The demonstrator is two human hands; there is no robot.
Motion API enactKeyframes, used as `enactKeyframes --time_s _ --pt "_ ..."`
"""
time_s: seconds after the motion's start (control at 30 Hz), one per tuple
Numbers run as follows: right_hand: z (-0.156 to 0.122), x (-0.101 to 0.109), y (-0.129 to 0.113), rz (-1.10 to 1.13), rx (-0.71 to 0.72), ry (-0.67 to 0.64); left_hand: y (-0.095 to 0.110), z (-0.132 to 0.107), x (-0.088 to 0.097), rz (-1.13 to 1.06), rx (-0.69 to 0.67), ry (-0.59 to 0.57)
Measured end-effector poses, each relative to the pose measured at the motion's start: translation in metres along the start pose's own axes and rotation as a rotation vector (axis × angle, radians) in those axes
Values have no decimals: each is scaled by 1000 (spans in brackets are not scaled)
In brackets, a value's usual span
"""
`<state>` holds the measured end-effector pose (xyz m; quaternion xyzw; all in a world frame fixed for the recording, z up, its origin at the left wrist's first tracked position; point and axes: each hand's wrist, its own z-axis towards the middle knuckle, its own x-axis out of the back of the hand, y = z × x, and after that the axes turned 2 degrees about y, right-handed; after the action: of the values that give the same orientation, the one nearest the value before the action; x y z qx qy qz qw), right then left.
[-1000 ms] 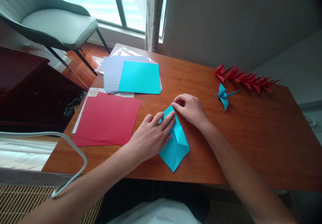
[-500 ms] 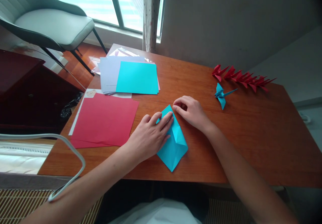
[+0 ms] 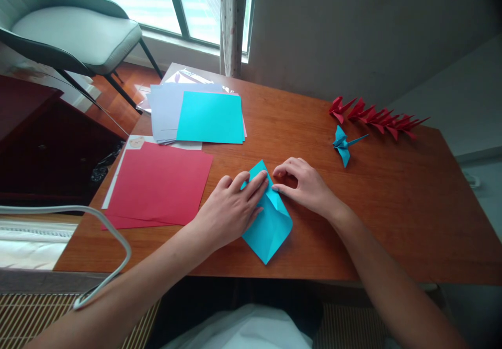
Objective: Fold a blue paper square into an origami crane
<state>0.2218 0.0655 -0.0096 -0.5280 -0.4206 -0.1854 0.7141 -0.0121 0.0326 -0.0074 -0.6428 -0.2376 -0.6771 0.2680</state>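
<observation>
A partly folded sheet of blue origami paper (image 3: 267, 234) lies on the table in front of me, one pointed corner towards me and one away. My left hand (image 3: 239, 202) rests across its upper left part, fingers extended and pressing down on the paper. By the upper right edge is my right hand (image 3: 304, 184), its thumb and fingers apart, the thumb tip at the fold line. Whether that thumb presses on the paper is hard to tell. The flap on the right side stands slightly raised and curved.
Red paper sheets (image 3: 159, 184) lie to the left. Behind them a blue sheet (image 3: 210, 118) tops a pale stack (image 3: 164, 109). At the back right stand a blue paper crane (image 3: 342, 145) and a row of red paper cranes (image 3: 376, 119). A white cable (image 3: 121, 239) loops over my left forearm.
My right hand has moved down along the paper's right edge, its thumb and fingers spreading apart. The right flap has lifted and curved a little. My left hand keeps its place on the paper.
</observation>
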Motion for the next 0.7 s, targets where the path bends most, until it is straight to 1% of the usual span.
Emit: enactKeyframes --time_s 0.13,0.3,0.47,0.7 --pt "2 -6 2 -26 -7 42 0 0 0 -3 0 5" --pt "9 -15 0 -113 -79 112 0 0 0 -12 5 6" --pt "17 -16 -3 -160 -125 117 0 1 1 -13 -1 -7" --pt "41 -17 -4 -202 -107 128 0 1 1 -18 4 -10"
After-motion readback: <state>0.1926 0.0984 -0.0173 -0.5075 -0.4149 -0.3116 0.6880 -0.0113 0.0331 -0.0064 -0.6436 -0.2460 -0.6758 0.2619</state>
